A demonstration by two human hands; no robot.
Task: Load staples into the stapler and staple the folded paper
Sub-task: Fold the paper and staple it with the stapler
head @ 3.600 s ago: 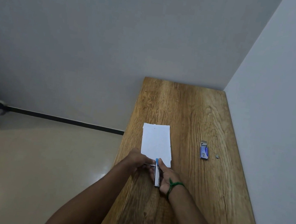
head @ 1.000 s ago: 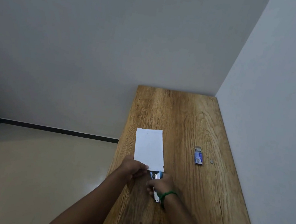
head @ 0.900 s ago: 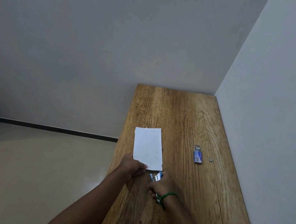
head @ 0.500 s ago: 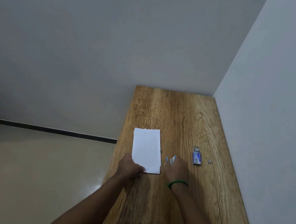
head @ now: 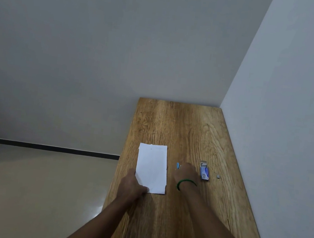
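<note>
The folded white paper (head: 151, 168) lies flat on the wooden table (head: 181, 126). My left hand (head: 132, 185) rests on its near left corner, fingers on the sheet. To the right of the paper, my right hand (head: 186, 171), with a green band at the wrist, holds the small blue stapler (head: 178, 165); only the stapler's blue tip shows past the fingers. The blue staple box (head: 204, 170) lies open just right of that hand, and a small strip of staples (head: 218, 176) sits beyond it.
A grey wall runs along the table's right edge and another stands behind its far edge. The table's left edge drops to a beige floor (head: 32, 192).
My right hand has carried the stapler from the paper's near edge to the right and forward, toward the staple box. My left hand has stayed on the paper's near corner.
</note>
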